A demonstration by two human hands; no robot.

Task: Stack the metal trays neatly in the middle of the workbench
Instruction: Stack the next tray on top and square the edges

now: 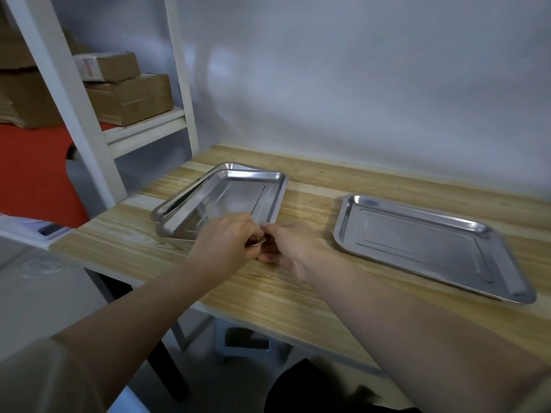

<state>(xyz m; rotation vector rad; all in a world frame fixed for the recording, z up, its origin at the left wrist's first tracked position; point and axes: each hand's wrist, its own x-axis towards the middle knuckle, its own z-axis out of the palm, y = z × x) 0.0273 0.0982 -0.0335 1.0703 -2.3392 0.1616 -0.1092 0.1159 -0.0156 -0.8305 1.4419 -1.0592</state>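
Gripping top small tray point(238, 195) by near rim: left hand point(223, 239) curled round it, right hand point(286, 245) pinching alongside. Sits askew on lower tray point(223, 166), workbench point(268, 290) left; large tray point(417, 242) well right.

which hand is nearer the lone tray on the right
Right. The right hand is between the stacked trays and the lone tray, apart from it; the left hand is farther left, at the stack's near corner.

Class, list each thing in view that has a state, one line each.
Upper tray: askew on lower tray, near corner held.
Lower tray: flat on workbench.
Single tray: flat, empty, apart, right.
Left hand: grips upper tray.
Right hand: pinches upper tray.
Boxes: closed.
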